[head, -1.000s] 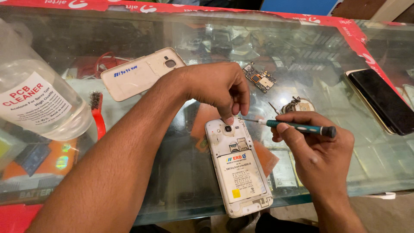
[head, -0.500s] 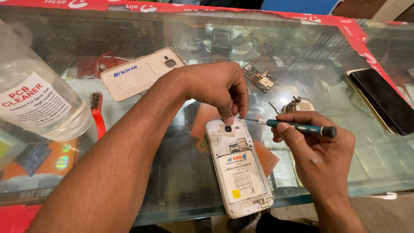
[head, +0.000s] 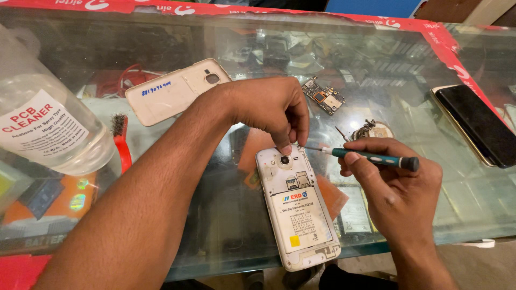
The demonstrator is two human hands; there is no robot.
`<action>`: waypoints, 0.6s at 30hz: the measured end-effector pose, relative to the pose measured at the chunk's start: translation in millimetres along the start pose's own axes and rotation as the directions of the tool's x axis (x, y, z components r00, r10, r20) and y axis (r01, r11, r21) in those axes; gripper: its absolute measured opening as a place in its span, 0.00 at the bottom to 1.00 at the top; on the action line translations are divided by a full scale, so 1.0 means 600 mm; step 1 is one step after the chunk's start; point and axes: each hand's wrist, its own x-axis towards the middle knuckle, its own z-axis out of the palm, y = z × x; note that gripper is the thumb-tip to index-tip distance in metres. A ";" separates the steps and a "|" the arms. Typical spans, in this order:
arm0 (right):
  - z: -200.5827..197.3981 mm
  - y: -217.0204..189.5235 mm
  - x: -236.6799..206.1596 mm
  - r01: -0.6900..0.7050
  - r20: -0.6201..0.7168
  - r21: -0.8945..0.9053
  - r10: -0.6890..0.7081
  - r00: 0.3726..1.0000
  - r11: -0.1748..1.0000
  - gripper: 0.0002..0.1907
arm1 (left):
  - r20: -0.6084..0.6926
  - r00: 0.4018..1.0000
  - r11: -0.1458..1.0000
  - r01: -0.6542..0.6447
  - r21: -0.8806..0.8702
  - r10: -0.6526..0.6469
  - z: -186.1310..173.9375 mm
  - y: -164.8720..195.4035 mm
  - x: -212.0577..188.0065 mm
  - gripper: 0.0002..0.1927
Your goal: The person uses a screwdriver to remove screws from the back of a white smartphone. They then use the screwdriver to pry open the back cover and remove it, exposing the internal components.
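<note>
1. Head camera view, looking down at a glass counter (head: 177, 32). The left hand (head: 269, 110) is curled, its fingertips (head: 284, 148) pressed together on the top edge of an opened white smartphone (head: 297, 209), just beside the camera lens.
2. The right hand (head: 398, 188) is closed around a teal-handled precision screwdriver (head: 371, 157), held almost level, with the tip meeting the phone's top right corner close to the left fingertips.
3. The phone lies face down near the front edge of the counter, back cover off, showing a white battery with a small yellow square sticker.
4. Its detached cream back cover (head: 174, 92) lies behind the left forearm, with blue handwriting on it.
5. A small circuit board (head: 323, 98) sits beyond the left hand.
6. Far left: a clear plastic bottle (head: 45, 126) with a white label printed in red and black, and a red brush (head: 121, 140) beside it.
7. Far right: a black-screened phone (head: 475, 123). A red printed strip borders the counter.
</note>
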 end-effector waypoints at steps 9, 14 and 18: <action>0.001 0.000 0.002 0.004 0.004 -0.011 -0.004 1.000 1.000 0.08 | -0.012 1.000 1.000 0.001 0.008 -0.001 0.000 -0.002 0.000 0.15; 0.002 -0.001 0.002 -0.006 0.014 0.029 0.005 1.000 1.000 0.08 | -0.007 1.000 1.000 0.003 0.009 -0.003 0.000 -0.003 0.000 0.14; 0.002 -0.001 0.002 -0.008 0.015 0.012 0.007 1.000 1.000 0.08 | -0.010 1.000 1.000 0.011 0.011 -0.011 0.000 -0.002 0.000 0.14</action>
